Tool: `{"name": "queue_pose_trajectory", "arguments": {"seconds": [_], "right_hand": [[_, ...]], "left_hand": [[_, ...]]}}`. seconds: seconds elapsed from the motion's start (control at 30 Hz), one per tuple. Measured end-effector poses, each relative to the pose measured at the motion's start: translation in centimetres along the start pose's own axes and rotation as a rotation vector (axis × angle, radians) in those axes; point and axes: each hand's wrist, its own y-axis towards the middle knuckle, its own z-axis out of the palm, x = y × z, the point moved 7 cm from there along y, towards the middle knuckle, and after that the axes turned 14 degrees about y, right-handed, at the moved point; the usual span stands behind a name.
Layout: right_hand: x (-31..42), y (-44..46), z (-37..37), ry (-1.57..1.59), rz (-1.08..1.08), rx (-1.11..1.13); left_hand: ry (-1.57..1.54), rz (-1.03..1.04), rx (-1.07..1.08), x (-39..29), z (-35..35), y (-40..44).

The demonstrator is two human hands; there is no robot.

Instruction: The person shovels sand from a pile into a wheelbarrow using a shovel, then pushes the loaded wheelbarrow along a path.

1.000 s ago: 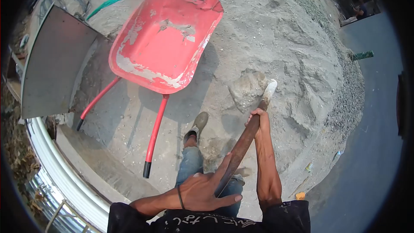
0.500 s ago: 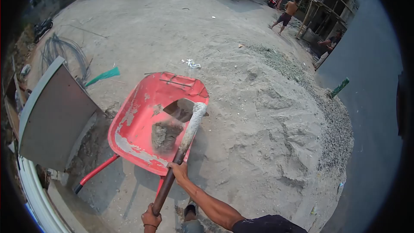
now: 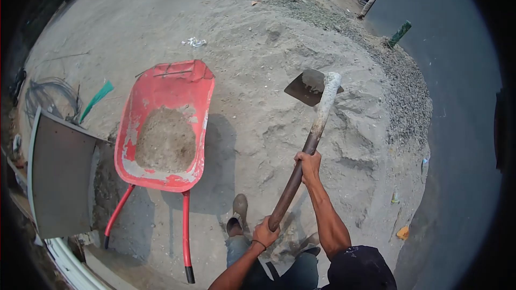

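Both hands are closed around the wooden handle of a hoe. My left hand grips the butt end low in front of my legs, and my right hand holds farther up the shaft. The hoe's wide metal blade, with some sand stuck on it, is over the sand pile. To the left stands a red wheelbarrow with scraped, whitish edges. A heap of sand lies in its tray.
Grey gravel lines the pile's right side along a dark wall. A green post sticks up there. At left are a leaning panel, coiled wire and a green strip. Other people's legs show at the top.
The hoe and both hands have swung right, from over the wheelbarrow to over the sand pile. Sand that was falling now lies in the tray. My view has tilted down and turned right.
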Motion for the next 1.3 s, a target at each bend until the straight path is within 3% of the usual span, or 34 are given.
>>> {"name": "queue_pose_trajectory", "arguments": {"seconds": [0.17, 0.27, 0.33, 0.43, 0.47, 0.5, 0.53, 0.6, 0.67, 0.8, 0.83, 0.87, 0.9, 0.93, 1.0, 1.13, 1.27, 1.3], "right_hand": [[2.5, 5.5, -10.8, -0.021, -0.044, -0.077], [-4.5, 9.0, -19.2, -0.031, -0.019, -0.194], [-13.9, 9.3, -25.7, -0.091, 0.096, -0.285], [-35.0, 5.5, -36.2, -0.196, 0.312, -0.371], [-40.0, 2.5, -37.8, -0.305, 0.525, -0.432], [-46.5, -0.3, -40.1, -0.314, 0.742, -0.371], [-47.4, -2.0, -40.7, -0.187, 0.767, -0.405], [-47.6, -2.2, -41.2, -0.059, 0.788, -0.433], [-47.1, -2.0, -41.4, -0.202, 1.014, -0.455], [-43.1, -3.0, -42.2, -0.036, 0.943, -0.33], [-41.3, -1.7, -40.7, 0.014, 1.017, -0.232], [-39.2, -1.2, -38.6, 0.062, 1.09, -0.134], [-36.7, -2.3, -37.3, 0.023, 1.119, -0.234], [-34.2, -3.4, -35.7, 0.01, 1.098, -0.224], [-28.9, -2.7, -30.9, 0.032, 1.06, -0.122], [-18.8, -3.4, -19.3, 0.155, 0.97, -0.123], [-9.2, -5.9, -2.5, 0.166, 0.802, -0.024], [-8.0, -6.9, 1.0, 0.155, 0.771, 0.034]], "left_hand": [[-0.035, 0.074, 0.163, -4.5, 9.5, 4.7], [-0.017, 0.033, 0.268, -1.8, 17.2, 5.4], [-0.054, -0.063, 0.362, 2.3, 23.0, 4.5], [0.086, -0.327, 0.596, 12.3, 30.8, -2.0], [0.131, -0.371, 0.572, 15.0, 32.6, -4.9], [0.19, -0.568, 0.733, 17.9, 34.5, -7.9], [0.189, -0.567, 0.729, 18.3, 34.8, -7.5], [0.376, -0.431, 0.729, 16.7, 33.1, -6.5], [0.367, -0.425, 0.742, 13.9, 32.2, -5.5], [0.021, -0.454, 0.754, 2.9, 27.9, -5.2], [0.007, -0.437, 0.739, -0.1, 25.1, -3.8], [-0.098, -0.439, 0.863, -3.3, 22.3, -3.0], [-0.202, -0.436, 0.987, -5.7, 19.6, -3.1], [-0.214, -0.416, 0.974, -6.9, 16.7, -3.6], [-0.202, -0.118, 0.964, -10.2, 11.4, -3.4], [-0.26, 0.15, 0.809, -13.6, -4.1, -4.7], [-0.304, 0.31, 0.591, -12.5, -19.0, -8.6], [-0.239, 0.259, 0.506, -11.1, -21.7, -10.2]]}}
